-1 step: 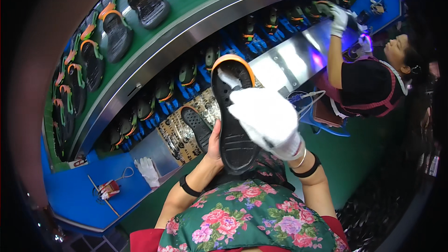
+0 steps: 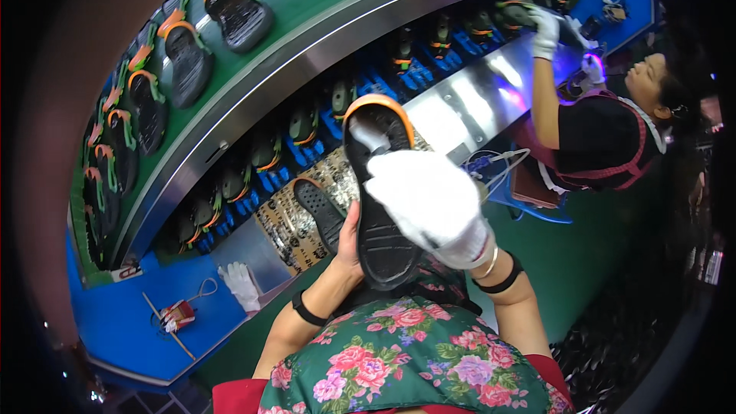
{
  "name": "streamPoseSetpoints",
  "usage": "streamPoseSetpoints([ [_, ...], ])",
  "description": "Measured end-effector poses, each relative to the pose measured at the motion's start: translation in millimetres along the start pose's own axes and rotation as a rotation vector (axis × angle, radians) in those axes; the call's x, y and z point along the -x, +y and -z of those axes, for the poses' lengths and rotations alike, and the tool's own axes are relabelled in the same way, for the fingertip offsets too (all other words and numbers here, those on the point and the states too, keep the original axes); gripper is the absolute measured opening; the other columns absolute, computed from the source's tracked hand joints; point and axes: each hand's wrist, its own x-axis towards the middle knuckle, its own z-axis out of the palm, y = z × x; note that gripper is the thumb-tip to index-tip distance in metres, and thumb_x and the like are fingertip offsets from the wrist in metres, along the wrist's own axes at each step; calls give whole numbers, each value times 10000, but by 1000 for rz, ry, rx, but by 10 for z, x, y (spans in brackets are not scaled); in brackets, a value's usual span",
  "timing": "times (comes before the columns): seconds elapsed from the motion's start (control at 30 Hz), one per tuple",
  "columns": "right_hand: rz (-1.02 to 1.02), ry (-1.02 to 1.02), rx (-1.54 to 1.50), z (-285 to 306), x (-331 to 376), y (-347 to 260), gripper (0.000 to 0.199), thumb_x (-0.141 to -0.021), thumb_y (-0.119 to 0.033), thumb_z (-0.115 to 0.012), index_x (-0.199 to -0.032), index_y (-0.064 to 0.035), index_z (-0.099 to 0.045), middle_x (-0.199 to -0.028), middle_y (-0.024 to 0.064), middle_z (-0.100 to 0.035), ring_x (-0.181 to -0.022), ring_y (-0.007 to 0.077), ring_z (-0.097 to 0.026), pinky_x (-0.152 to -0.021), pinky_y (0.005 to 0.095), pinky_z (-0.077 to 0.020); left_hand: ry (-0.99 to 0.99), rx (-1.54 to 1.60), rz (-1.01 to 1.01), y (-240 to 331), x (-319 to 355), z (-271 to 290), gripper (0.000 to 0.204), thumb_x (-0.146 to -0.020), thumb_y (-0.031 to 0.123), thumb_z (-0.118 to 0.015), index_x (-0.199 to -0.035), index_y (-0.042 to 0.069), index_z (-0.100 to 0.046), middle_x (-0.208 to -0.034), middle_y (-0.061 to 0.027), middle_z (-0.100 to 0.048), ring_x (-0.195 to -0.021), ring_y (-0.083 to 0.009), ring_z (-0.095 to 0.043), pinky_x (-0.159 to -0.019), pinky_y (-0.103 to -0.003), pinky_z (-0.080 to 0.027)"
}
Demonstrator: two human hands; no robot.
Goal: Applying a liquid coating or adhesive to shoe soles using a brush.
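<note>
Left hand (image 2: 349,244) is gripping a black sole (image 2: 385,251); gloved right hand (image 2: 429,199) is curling over it, its hold hidden.
The sole is sitting before the flowered apron (image 2: 368,356), looking partway worked: whitish patch (image 2: 369,136) showing near the orange-rimmed toe, heel staying dark. Another sole (image 2: 322,213) is lying beyond.
</note>
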Motion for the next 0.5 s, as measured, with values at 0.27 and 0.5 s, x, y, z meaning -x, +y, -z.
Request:
streamPoseSetpoints([
  [0.27,61,228,-44,-12,108,47,267,-872,-52,-791,-1139,-46,-789,-1110,110,-798,-1018,288,-767,-867,390,-622,-15,-69,-73,-9,10,35,886,-1048,717,-411,-1658,79,-335,-1635,-205,-467,-1475,-402,-495,-1231,-598,-391],
  [0.5,94,90,-102,17,280,-37,290,-876,-47,-795,-1163,-87,-809,-1159,112,-795,-1045,287,-765,-923,395,-600,-76,108,5,-36,47,-70,907,-1034,746,-417,-1647,80,-362,-1629,-194,-478,-1457,-395,-515,-1234,-585,-384],
])
